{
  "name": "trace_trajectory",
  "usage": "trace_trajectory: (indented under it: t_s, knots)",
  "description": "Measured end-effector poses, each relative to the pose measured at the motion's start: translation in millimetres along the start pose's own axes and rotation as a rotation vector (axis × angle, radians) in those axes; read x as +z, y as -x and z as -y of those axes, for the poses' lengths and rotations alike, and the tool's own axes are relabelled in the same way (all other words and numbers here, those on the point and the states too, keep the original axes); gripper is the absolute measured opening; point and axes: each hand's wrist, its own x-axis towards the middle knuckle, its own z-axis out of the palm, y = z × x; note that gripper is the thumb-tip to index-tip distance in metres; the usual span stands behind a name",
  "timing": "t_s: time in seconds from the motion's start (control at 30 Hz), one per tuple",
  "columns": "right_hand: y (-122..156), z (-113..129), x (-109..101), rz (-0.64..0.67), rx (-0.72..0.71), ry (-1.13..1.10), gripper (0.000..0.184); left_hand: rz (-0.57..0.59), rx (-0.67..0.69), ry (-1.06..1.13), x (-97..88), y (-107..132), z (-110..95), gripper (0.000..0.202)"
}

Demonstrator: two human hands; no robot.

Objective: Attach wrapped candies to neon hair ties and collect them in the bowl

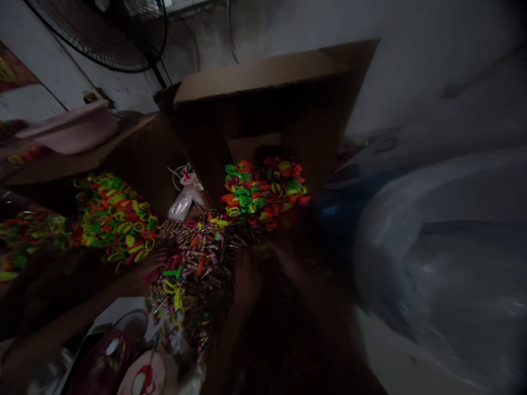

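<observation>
The picture is dark and blurred. My left hand (247, 274) is at the right edge of a heap of small striped candy-like sticks (206, 249); its fingers are not clear. My right hand (290, 266) is just to the right, its fingers pointing toward the left hand. Between them shows a faint yellowish thing (265, 251), too dim to name, and I cannot tell whether either hand grips it. Bright plastic toy watches or bands (179, 296) lie loose on the sticks. More such bands (263, 189) are piled behind my hands, in front of an open cardboard box (329, 109).
From the left, another person's hand (158, 258) reaches into the heap. Beside it is a second pile of bright bands (119, 219). A pink basin (78, 129) sits on cardboard, below a fan (111, 33). A large clear plastic bag (444, 263) stands at right.
</observation>
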Motion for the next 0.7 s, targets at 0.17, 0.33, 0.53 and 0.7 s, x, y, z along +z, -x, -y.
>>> trace_trajectory:
  t_s: [0.17, 0.33, 0.53, 0.7]
  knots:
    - [7.3, -0.8, 3.8, 0.004, -0.022, 0.149, 0.038, 0.016, -0.049, 0.055, -5.2, -1.4, -5.3, 0.025]
    - [32.8, -3.5, 11.7, -0.027, -0.042, 0.287, 0.042, -0.104, -0.179, 0.136, -18.4, -6.6, -15.1, 0.026]
    - [48.7, 0.5, 13.1, 0.112, -0.230, 0.431, 0.040, -0.048, -0.339, 0.259, -17.8, -7.6, -17.2, 0.027]
    - [45.1, -6.9, 9.7, 0.114, -0.223, 0.543, 0.035, -0.021, -0.360, 0.291, -17.7, -8.6, -19.2, 0.028]
